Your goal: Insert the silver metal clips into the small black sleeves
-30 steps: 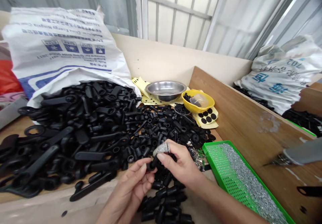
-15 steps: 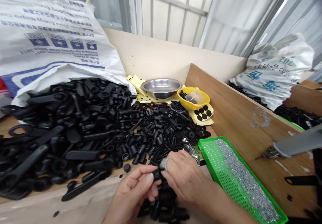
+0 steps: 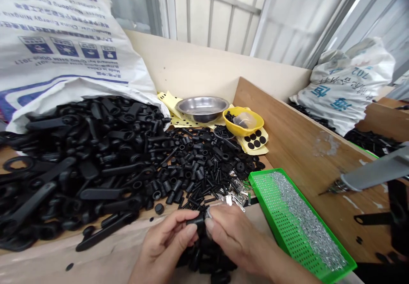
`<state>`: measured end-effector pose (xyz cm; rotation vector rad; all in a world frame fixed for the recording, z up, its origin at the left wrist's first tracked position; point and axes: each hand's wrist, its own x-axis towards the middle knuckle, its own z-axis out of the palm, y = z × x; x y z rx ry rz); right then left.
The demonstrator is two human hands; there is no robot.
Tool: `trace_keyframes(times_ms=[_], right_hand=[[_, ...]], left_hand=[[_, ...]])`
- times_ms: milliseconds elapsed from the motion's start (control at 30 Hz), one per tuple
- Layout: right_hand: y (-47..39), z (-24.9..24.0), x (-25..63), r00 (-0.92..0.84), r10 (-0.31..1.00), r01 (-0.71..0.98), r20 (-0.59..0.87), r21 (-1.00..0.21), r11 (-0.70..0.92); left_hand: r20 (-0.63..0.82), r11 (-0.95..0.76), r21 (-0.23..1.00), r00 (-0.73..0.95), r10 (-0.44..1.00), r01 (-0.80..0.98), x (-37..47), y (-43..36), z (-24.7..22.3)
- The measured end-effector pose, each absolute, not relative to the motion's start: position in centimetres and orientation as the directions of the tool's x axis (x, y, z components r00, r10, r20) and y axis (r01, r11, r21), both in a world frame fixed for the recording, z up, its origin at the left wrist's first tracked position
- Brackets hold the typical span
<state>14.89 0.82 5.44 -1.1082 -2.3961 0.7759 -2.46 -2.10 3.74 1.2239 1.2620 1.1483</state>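
Observation:
My left hand (image 3: 169,239) pinches a short black plastic cylinder (image 3: 196,222) between thumb and fingers, low in the middle of the head view. Against the cylinder's right end, my right hand (image 3: 234,233) is closed, thumb and curled fingers pressed on it. Something greyish shows at that hand's index finger; what it is I cannot make out. Below both hands lies a heap of black plastic parts (image 3: 204,254), partly covered by them. Just beyond are small shiny metal clips (image 3: 234,194) and black screws (image 3: 200,199).
Black lever-like parts (image 3: 105,193) spill from a white sack (image 3: 73,32) on the left. Farther back stand a steel bowl (image 3: 202,105) and a yellow bowl (image 3: 244,126). At right lie a green tray (image 3: 271,216) of small metal pieces and a power screwdriver (image 3: 367,175).
The right hand has drawn back slightly and its fingers have turned around the cylinder's end, uncovering more of the metal clips. The whole view has shifted a little.

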Motion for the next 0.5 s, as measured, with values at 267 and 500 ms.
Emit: trace_keyframes(times_ms=[267, 500], right_hand=[[0.2, 4.6, 14.5, -0.57, 0.814, 0.579, 0.113, -0.647, 0.496], [0.8, 3.6, 15.0, -0.753, 0.566, 0.564, 0.337, -0.115, 0.818]], left_hand=[[0.188, -0.205, 0.946, 0.092, 0.978, 0.252, -3.2, -2.2, 3.5], [-0.322, 0.332, 0.915, 0.081, 0.943, -0.23, -2.1, -2.1, 2.9]])
